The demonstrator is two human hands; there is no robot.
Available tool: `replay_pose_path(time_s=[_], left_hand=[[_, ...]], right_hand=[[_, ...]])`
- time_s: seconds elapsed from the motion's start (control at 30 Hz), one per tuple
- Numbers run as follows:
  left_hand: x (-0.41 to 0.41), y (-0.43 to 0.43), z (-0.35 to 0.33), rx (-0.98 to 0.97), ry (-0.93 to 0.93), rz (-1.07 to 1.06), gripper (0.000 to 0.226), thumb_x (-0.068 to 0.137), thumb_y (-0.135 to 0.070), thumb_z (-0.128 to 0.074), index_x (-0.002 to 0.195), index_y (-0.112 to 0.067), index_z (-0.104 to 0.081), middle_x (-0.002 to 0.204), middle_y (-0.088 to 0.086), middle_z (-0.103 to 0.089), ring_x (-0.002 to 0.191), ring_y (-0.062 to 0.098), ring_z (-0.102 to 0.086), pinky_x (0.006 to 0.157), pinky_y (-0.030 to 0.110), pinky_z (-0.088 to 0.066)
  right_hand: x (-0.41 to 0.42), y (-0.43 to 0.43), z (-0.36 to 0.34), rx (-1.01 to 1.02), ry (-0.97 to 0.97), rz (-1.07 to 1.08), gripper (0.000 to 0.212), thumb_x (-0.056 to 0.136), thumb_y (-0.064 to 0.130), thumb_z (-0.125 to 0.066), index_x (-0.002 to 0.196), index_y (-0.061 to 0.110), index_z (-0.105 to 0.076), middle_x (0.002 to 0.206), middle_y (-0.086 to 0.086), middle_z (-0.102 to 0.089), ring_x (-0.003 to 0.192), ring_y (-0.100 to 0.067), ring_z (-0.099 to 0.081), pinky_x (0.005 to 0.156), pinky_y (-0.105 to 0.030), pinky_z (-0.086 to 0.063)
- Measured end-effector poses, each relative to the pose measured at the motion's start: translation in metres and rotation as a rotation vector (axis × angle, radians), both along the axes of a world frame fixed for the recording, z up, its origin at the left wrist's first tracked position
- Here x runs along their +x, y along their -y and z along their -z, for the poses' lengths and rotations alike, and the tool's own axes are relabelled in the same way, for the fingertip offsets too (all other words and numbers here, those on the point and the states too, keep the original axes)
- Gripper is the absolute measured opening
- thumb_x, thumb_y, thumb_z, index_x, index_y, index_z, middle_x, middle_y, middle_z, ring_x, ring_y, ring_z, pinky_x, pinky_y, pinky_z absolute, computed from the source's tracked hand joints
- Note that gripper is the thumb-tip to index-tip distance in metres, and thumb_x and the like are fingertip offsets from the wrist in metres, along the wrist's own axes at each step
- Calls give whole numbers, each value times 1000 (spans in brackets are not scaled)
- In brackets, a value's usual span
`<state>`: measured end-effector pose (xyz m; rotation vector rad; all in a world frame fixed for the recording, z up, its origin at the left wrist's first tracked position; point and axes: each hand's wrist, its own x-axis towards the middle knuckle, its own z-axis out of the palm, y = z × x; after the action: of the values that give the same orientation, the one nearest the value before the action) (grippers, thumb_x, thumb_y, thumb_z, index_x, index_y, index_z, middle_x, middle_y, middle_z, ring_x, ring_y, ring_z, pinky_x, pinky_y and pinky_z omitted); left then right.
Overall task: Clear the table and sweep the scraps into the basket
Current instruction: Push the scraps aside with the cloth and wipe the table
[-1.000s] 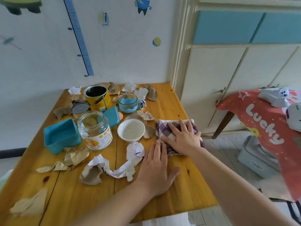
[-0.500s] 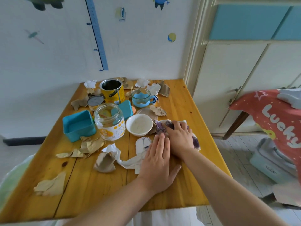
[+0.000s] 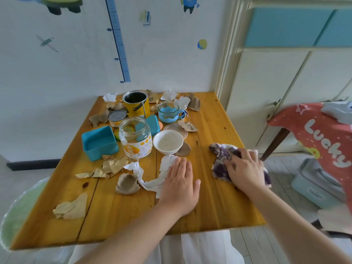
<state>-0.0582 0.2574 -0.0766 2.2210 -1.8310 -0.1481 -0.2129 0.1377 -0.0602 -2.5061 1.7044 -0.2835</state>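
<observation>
My left hand [image 3: 179,185] lies flat on the wooden table [image 3: 209,210], its fingertips on a crumpled white paper scrap [image 3: 150,181]. At the table's right edge my right hand [image 3: 245,168] grips a bunched purple checked cloth [image 3: 221,168]. Brown paper scraps [image 3: 126,183] lie along the near left and at the back. A glass jar [image 3: 136,138], white bowl [image 3: 167,142], blue box [image 3: 99,142], yellow can [image 3: 136,103], small tin [image 3: 116,117] and blue cup [image 3: 169,112] stand mid-table. A blurred pale green basket [image 3: 19,206] shows below the left edge.
The wall runs behind the table, and a cream cupboard [image 3: 276,82] stands at its back right. To the right is a red "Lucky" cloth [image 3: 323,141] over another table, with a light blue box [image 3: 314,189] on the floor beneath it.
My right hand has drawn the purple cloth rightward to the table edge, bunching it. The left hand has stayed flat by the white scrap. The view has shifted.
</observation>
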Motion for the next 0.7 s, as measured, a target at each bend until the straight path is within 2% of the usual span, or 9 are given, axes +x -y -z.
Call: replay_pose_path(time_s=[0.13, 0.2, 0.27, 0.33, 0.4, 0.47, 0.53, 0.63, 0.7], left_hand=[[1, -1, 0, -17, 1, -1, 87, 76, -51, 16, 147, -10, -10, 157, 9, -3, 144, 22, 7, 109, 28, 10], [1, -1, -2, -27, -11, -17, 83, 78, -47, 9, 145, -9, -20, 156, 13, -9, 144, 26, -1, 110, 30, 3], [1, -4, -3, -99, -5, -26, 68, 87, -41, -10, 137, -4, -38, 148, 22, -28, 139, 36, -24, 109, 37, -18], [1, -6, -5, -161, -1, -12, 52, 89, -31, -29, 123, 0, -53, 134, 26, -47, 125, 41, -46, 99, 45, -39], [1, -11, -11, -227, 8, 17, 46, 88, -28, -36, 117, 0, -57, 130, 25, -52, 120, 41, -50, 93, 51, -45], [7, -21, -19, -304, 38, 22, 44, 89, -29, -36, 116, -3, -60, 130, 22, -53, 122, 40, -49, 95, 52, -43], [25, -34, -24, -361, 88, -37, 44, 90, -31, -36, 118, -6, -59, 131, 19, -53, 124, 38, -46, 99, 52, -40], [64, -58, -27, -341, 129, -256, 48, 92, -36, -34, 126, -8, -53, 137, 20, -47, 129, 40, -39, 103, 53, -33], [86, -71, -21, -211, 115, -392, 51, 95, -41, -34, 135, -10, -43, 146, 20, -34, 136, 38, -27, 108, 51, -25]], right_hand=[[15, -38, 2, -4, -13, -9, 43, 95, 43, -35, 129, 24, -53, 137, -2, -39, 125, -26, -30, 104, -40, -26], [25, -54, 3, 3, -6, -9, 43, 95, 41, -35, 130, 22, -51, 136, -4, -41, 124, -27, -32, 102, -40, -27], [37, -68, 2, -8, 52, -38, 40, 94, 38, -38, 124, 20, -57, 130, -7, -47, 119, -31, -38, 98, -43, -31], [44, -76, 2, -4, 100, -96, 43, 90, 37, -33, 116, 19, -63, 123, -8, -52, 113, -32, -42, 93, -42, -34], [39, -76, -5, 2, 131, -133, 43, 91, 35, -32, 113, 18, -64, 122, -6, -52, 110, -30, -43, 90, -40, -35], [18, -66, -14, -11, 216, -33, 33, 95, 27, -41, 117, 14, -62, 124, -7, -51, 112, -28, -42, 90, -39, -37], [-15, -55, -16, -13, 274, 149, 33, 95, 28, -43, 118, 10, -60, 124, -11, -51, 113, -30, -43, 90, -41, -39], [-40, -55, -4, 0, 64, 238, 37, 95, 38, -41, 121, 19, -60, 125, -11, -48, 117, -31, -38, 94, -44, -38], [-30, -65, 3, -21, -2, 209, 38, 94, 41, -39, 123, 24, -57, 125, -10, -46, 117, -31, -36, 96, -45, -36]])
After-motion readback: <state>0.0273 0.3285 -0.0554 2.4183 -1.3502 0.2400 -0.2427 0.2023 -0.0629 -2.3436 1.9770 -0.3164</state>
